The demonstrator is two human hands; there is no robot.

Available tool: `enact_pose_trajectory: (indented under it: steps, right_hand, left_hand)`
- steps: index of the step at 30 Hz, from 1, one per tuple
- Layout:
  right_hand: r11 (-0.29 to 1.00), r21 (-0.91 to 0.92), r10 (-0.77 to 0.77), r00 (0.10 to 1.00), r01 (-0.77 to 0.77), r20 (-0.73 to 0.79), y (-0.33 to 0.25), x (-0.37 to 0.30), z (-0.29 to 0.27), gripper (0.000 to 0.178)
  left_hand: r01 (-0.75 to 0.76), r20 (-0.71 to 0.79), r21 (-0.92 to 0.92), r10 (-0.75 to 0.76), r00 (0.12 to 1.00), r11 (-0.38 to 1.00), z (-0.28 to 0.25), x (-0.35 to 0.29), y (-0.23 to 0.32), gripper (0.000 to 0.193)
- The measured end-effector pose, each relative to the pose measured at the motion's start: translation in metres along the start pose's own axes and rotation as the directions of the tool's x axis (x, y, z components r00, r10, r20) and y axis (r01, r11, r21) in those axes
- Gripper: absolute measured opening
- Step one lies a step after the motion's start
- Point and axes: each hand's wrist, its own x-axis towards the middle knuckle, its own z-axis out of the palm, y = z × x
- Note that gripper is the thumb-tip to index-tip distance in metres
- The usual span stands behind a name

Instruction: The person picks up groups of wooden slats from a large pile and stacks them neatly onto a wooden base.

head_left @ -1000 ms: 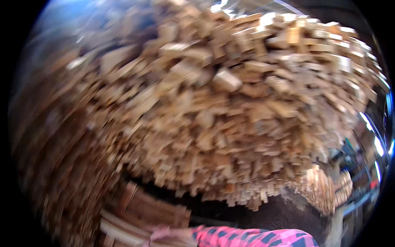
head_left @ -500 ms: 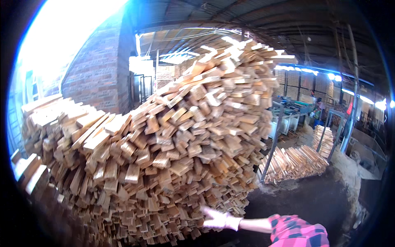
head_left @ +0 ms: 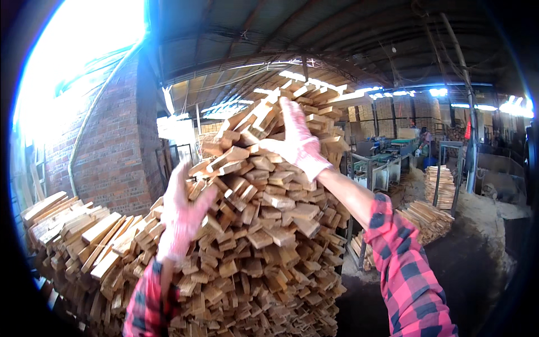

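A tall, uneven pile of short wooden boards rises in front of me, their cut ends facing my way. Both my hands wear pale pink gloves. My right hand is raised before the upper part of the pile, fingers stretched and thumb apart, with nothing in it; whether it touches the boards I cannot tell. Lower and to the left, my left hand is held up with thumb and fingers spread, also without a board, over the pile's left slope. My sleeves are pink and black plaid.
A brick wall stands at the left behind the lower boards. To the right are a metal frame post, a smaller board stack and a taller one. Machinery and a person are farther back.
My right hand has risen from low beside the pile to its upper part. My left hand has come into view. The view has shifted, and the pile looks nearer.
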Motion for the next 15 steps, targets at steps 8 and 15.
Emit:
enact_pose_trajectory:
  steps: [8, 15]
  right_hand:
    - [0.973, -0.103, 0.225, 0.953, -0.208, 0.205, -0.043, 0.038, 0.008, 0.122]
    - [0.980, -0.196, 0.080, 0.957, -0.025, 0.280, -0.075, 0.083, 0.032, 0.092]
  left_hand:
    - [0.151, 0.211, 0.542, -0.308, 0.928, 0.827, 0.043, 0.169, -0.050, 0.130]
    - [0.343, 0.316, 0.256, -0.413, 0.854, 0.904, 0.054, 0.196, -0.073, 0.117]
